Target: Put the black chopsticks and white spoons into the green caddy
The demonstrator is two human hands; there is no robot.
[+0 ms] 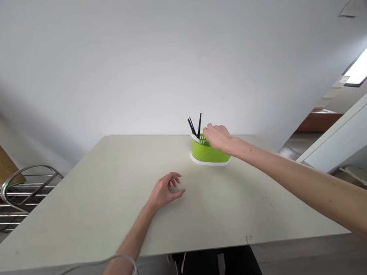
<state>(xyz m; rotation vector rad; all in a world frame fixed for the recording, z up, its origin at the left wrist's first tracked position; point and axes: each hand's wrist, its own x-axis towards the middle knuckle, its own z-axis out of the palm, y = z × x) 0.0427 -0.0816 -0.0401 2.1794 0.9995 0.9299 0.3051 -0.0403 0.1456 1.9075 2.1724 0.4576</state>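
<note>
A green utensil holder on a white base tray stands towards the back of the table. Black chopsticks stick up from its left end, and a white utensil that looks like a spoon leans over the rim beside them. My right hand is over the right part of the holder, fingers curled downward. Whatever they hold is hidden behind the hand. On the table in front of the holder rests my left hand, thumb and fingers apart, with nothing in it.
The pale table meets a white wall at its back. To the left stands a metal rack. A grey cable crosses my left forearm near the front edge.
</note>
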